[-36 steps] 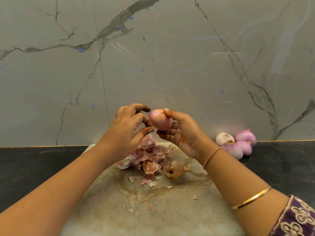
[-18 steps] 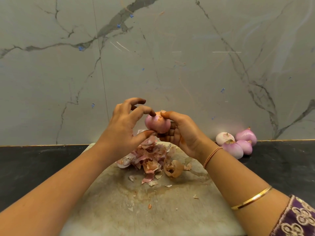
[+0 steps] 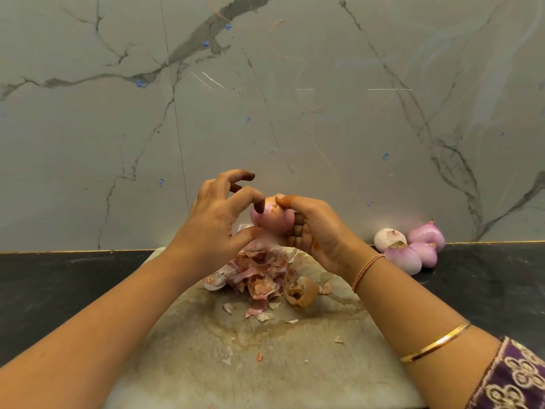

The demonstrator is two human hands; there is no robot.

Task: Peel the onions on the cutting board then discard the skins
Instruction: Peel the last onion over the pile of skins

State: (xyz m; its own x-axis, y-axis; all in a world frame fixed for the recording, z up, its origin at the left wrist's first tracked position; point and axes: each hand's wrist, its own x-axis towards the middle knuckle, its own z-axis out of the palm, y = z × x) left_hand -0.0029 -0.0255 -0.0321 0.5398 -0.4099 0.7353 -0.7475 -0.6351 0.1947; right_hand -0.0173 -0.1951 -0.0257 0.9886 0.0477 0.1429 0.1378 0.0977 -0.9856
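Onion (image 3: pixel 272 218): round, smooth, pale pink, with a papery tan scrap at its top; held in the air above the far end of the cutting board (image 3: pixel 265 367), clear of its surface. Right hand (image 3: pixel 320 231): fingers (image 3: pixel 298 231) curled round the onion's right side and underside, thumb laid across the top, gripping it. Left hand (image 3: pixel 213 221): index fingertip hooked down onto the onion's crown, thumb pressed against its lower left, pinching it between them; remaining fingers (image 3: pixel 239 175) bent and lifted clear, touching nothing. Cutting board: flat, pale, stained brown and scored, lying on a dark matt bench (image 3: pixel 59 284). Skins (image 3: pixel 261 274): loose heap of thin, dry, curled flakes, pink and tan, on the board directly beneath the hands, partly hidden by the left wrist; one cupped brown shell at the heap's right edge; small crumbs scattered nearer the camera. Peeled onions (image 3: pixel 408 250): four, glossy, white to purple, bunched together on the bench right of the board, against the wall. Marble wall (image 3: pixel 295 98): grey, polished, dark-veined. Right forearm: thin orange thread band (image 3: pixel 367 271) at the wrist, plain gold bangle (image 3: pixel 436 343) further up, purple embroidered sleeve (image 3: pixel 513 379) at the frame's corner.
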